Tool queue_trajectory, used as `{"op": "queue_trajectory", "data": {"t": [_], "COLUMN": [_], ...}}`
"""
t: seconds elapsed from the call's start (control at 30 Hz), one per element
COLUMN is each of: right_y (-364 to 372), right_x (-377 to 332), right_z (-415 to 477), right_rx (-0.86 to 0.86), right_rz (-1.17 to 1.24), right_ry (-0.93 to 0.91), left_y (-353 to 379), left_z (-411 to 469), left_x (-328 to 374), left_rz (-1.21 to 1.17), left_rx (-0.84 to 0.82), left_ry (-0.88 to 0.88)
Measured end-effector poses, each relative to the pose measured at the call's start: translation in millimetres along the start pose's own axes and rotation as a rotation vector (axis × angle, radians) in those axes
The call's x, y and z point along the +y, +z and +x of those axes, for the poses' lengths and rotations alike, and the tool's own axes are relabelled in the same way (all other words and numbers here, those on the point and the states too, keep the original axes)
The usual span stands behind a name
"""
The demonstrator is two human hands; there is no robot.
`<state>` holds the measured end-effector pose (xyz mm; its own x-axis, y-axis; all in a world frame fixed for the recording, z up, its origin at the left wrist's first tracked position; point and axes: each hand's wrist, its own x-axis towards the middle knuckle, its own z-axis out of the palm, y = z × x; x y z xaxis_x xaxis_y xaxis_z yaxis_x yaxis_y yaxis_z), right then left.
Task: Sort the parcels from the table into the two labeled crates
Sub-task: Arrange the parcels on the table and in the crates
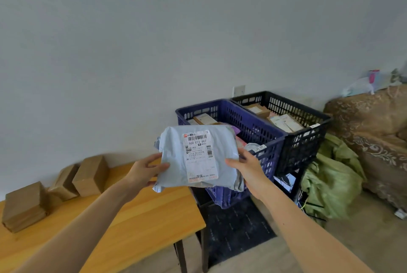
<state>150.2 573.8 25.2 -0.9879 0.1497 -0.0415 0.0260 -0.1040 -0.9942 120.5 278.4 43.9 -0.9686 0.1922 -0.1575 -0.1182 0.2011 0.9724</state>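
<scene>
Head view: we hold the grey mailer in the air between counter and blue crate, left grip and right grip each clamped on a side edge. It looks soft, light and slick, so we judge it best supported from underneath.

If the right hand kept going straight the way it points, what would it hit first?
Probably the blue crate, its near rim or the parcels inside; the right hand grips the grey parcel just before it. Depth is unclear.
</scene>
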Motion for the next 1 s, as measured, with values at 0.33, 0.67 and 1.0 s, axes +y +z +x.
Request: {"op": "queue_trajectory", "data": {"t": [0.33,0.67,1.0], "right_y": [-139,-209,-237], "right_x": [-16,-21,-43], "right_z": [-15,20,115], "right_rx": [-0.011,0.019,0.010], "right_rz": [-0.033,0.001,-0.085], "right_ry": [0.007,0.010,-0.041], "left_y": [135,201,234], "left_z": [3,47,133], "left_x": [28,63,85], "left_rz": [0.066,0.033,-0.017], "left_rx": [0.018,0.016,0.032], "left_ry": [-0.024,-0.056,-0.027]}}
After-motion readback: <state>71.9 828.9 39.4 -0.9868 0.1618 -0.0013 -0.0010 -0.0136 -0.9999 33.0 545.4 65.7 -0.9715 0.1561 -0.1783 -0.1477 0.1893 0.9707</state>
